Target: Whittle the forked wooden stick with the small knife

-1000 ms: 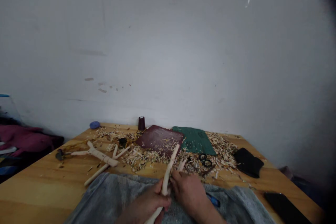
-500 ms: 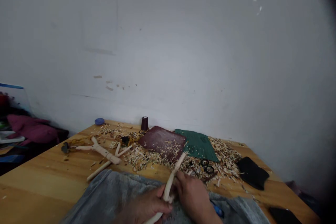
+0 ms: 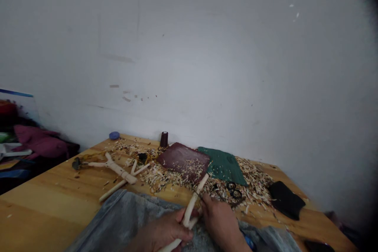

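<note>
My left hand [image 3: 168, 230] is wrapped round a pale, peeled forked branch [image 3: 193, 201] that slants up and away over the grey cloth [image 3: 126, 214]. Against the branch's upper arm lies the thin dark blade of a knife [image 3: 197, 193]. Its handle is hidden inside my right hand [image 3: 221, 220], which is closed just right of the branch. Left of my hands, more peeled forked branches [image 3: 119, 171] rest on the wooden table.
Wood shavings [image 3: 162, 177] cover much of the table [image 3: 38, 201]. Around them lie a maroon sheet [image 3: 186, 159], a green sheet [image 3: 226, 167], a dark thread cone [image 3: 164, 139], a purple round object [image 3: 114, 136], scissors [image 3: 234, 191] and a black flat piece [image 3: 286, 200].
My right hand has shifted slightly, and the blade now shows across the branch. The left hand keeps its grip. The whole view has moved a little.
</note>
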The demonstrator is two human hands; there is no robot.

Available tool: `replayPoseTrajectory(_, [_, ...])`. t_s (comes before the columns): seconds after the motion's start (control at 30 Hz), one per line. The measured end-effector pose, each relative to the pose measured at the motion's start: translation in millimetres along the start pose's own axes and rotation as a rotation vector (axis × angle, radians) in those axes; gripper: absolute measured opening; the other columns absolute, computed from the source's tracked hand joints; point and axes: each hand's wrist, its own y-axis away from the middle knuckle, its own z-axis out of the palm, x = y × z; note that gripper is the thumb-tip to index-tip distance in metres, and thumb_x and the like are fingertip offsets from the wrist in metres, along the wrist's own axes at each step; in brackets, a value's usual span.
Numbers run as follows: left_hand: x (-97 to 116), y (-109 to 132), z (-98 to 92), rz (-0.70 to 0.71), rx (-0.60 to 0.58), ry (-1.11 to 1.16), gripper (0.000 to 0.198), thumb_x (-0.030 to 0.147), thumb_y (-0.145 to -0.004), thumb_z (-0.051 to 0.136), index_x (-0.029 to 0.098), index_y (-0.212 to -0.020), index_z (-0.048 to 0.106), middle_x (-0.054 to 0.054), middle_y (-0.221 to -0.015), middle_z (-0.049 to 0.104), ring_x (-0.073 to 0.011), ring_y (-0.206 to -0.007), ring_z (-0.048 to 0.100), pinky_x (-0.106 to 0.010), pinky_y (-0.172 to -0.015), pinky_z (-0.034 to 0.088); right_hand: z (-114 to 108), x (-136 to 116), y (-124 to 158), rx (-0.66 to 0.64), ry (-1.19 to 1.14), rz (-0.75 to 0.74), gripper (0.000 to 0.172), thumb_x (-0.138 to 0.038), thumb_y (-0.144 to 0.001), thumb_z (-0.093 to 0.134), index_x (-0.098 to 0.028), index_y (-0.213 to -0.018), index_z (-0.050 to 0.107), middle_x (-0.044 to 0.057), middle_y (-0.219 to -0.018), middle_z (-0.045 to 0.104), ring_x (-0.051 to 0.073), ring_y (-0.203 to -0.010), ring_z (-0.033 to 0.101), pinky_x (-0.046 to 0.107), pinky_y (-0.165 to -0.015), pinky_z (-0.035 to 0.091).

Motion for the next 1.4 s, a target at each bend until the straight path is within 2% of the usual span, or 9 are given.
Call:
replayPoseTrajectory(0.17, [-2.0,-2.4,-1.1,-0.010,0.010,0.083,0.028,0.024,-0.059,0.055,0.024,-0.087,0.052,0.008,-0.054,0.050,-0.0067,-0.034,0.039,-0.021,-0.042,0.031,0.3,-26.7,8.8,-0.084,-0.036,-0.151,0.019,-0.026,-0.089,0.040,-0.024,-0.094,0.058,0.002,-0.080,0.070,0.017,-0.067,0.065,0.022,-0.053,0.034])
replayPoseTrajectory(0.23, [-2.6,-2.8,-1.4,-0.004,0.002,0.082,0.033,0.023,-0.060,0.054,0.025,-0.093,0.052,0.009,-0.054,0.051,-0.0067,-0.033,0.039,-0.021,-0.042,0.031,-0.2,-23.8,8.4,-0.077,-0.044,-0.146,0.020,-0.026,-0.090,0.039,-0.025,-0.094,0.058,0.002,-0.080,0.069,0.017,-0.069,0.065,0.022,-0.054,0.034])
replayPoseTrajectory(0.37, [1.3,0.7,0.3,-0.014,-0.001,0.104,0.054,0.024,-0.062,0.053,0.028,-0.116,0.047,0.009,-0.056,0.051,-0.0070,-0.036,0.040,-0.021,-0.044,0.033,-0.8,1.5,1.1,-0.005,-0.011,0.015,0.024,-0.025,-0.092,0.034,-0.024,-0.096,0.057,0.003,-0.080,0.069,0.018,-0.068,0.065,0.023,-0.055,0.034])
replayPoseTrajectory(0.47, [4.8,3.2,1.6,-0.059,-0.005,0.094,0.062,0.025,-0.061,0.053,0.027,-0.123,0.042,0.009,-0.056,0.050,-0.0079,-0.037,0.041,-0.023,-0.045,0.034,-0.2,10.9,-2.0,0.009,0.013,0.067,0.024,-0.024,-0.092,0.033,-0.022,-0.096,0.057,0.004,-0.079,0.069,0.018,-0.067,0.064,0.024,-0.055,0.034])
replayPoseTrajectory(0.73, [1.1,-2.6,1.3,-0.058,0.076,0.016,0.030,0.026,-0.059,0.057,0.025,-0.089,0.054,0.008,-0.056,0.050,-0.0086,-0.039,0.040,-0.025,-0.046,0.032,2.9,-26.9,8.2,-0.084,-0.056,-0.139,0.018,-0.028,-0.090,0.040,-0.025,-0.096,0.057,0.002,-0.079,0.069,0.016,-0.066,0.065,0.021,-0.051,0.032])
replayPoseTrajectory(0.87, [-3.3,-4.7,0.8,0.002,0.049,0.055,0.042,0.026,-0.061,0.056,0.026,-0.103,0.054,0.008,-0.056,0.051,-0.0085,-0.038,0.039,-0.024,-0.046,0.033,-0.4,-13.1,4.4,-0.020,-0.063,-0.068,0.022,-0.025,-0.091,0.037,-0.025,-0.102,0.056,0.002,-0.082,0.069,0.016,-0.071,0.065,0.021,-0.055,0.034])
replayPoseTrajectory(1.03, [-6.7,-7.3,0.8,-0.065,0.024,0.054,0.058,0.023,-0.059,0.054,0.025,-0.116,0.045,0.008,-0.055,0.052,-0.0087,-0.034,0.041,-0.026,-0.047,0.038,-1.2,10.8,-2.0,0.034,0.003,0.068,0.024,-0.025,-0.093,0.034,-0.023,-0.097,0.057,0.004,-0.081,0.069,0.017,-0.069,0.065,0.023,-0.054,0.034])
replayPoseTrajectory(1.3, [-10.1,-13.2,1.0,-0.015,0.091,0.055,0.034,0.018,-0.055,0.051,0.022,-0.089,0.050,0.008,-0.050,0.051,-0.0083,-0.030,0.040,-0.022,-0.039,0.033,2.2,-28.8,9.3,-0.084,-0.020,-0.134,0.019,-0.024,-0.090,0.040,-0.025,-0.095,0.058,0.001,-0.080,0.070,0.017,-0.067,0.065,0.022,-0.050,0.031])
replayPoseTrajectory(1.4, [-9.3,-11.9,1.6,0.002,0.116,0.062,0.037,0.019,-0.057,0.052,0.023,-0.094,0.052,0.007,-0.053,0.052,-0.0073,-0.030,0.040,-0.019,-0.036,0.029,0.4,-24.1,7.8,-0.046,-0.042,-0.121,0.018,-0.026,-0.091,0.040,-0.025,-0.098,0.057,0.001,-0.081,0.070,0.016,-0.068,0.065,0.021,-0.051,0.031])
